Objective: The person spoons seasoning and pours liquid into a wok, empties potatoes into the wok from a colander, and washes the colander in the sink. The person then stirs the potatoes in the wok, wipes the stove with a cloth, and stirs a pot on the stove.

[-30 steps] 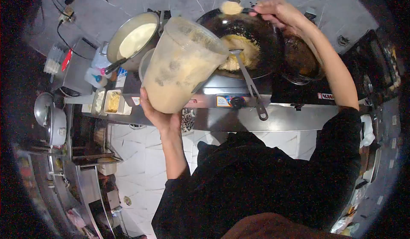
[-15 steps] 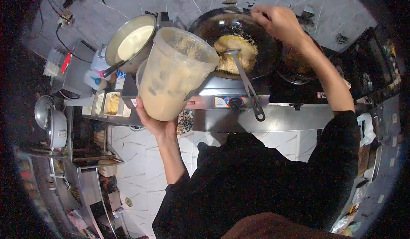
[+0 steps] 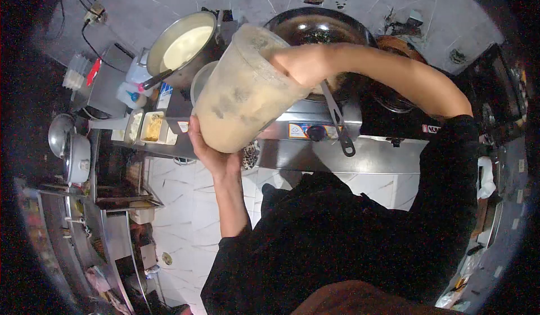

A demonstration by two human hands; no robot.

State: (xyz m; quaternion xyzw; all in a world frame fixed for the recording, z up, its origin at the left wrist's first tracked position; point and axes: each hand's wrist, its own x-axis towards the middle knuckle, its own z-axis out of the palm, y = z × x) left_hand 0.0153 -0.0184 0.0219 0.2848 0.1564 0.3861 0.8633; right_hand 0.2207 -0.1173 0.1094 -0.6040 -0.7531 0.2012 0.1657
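My left hand [image 3: 215, 156] holds a cloudy plastic tub [image 3: 236, 92] from below, tilted with its mouth to the upper right. Pale tan powder shows through its lower wall. My right hand [image 3: 301, 64] reaches into the tub's mouth; its fingers are hidden inside. Behind my right forearm a dark wok [image 3: 360, 27] sits on the stove, its contents mostly covered by the arm. A slotted metal utensil [image 3: 339, 118] leans out of the wok, handle toward me.
A pot of creamy liquid [image 3: 188, 46] stands left of the wok, a dark handle over its rim. Small containers [image 3: 153, 127] line the counter's left. A second dark pan [image 3: 406, 50] is at the right. The stove front [image 3: 332, 130] lies below the wok.
My right hand has moved from over the wok's far right rim, where it held a scoop of powder earlier, leftward into the tub. The tub has tilted further and shifted slightly up and right.
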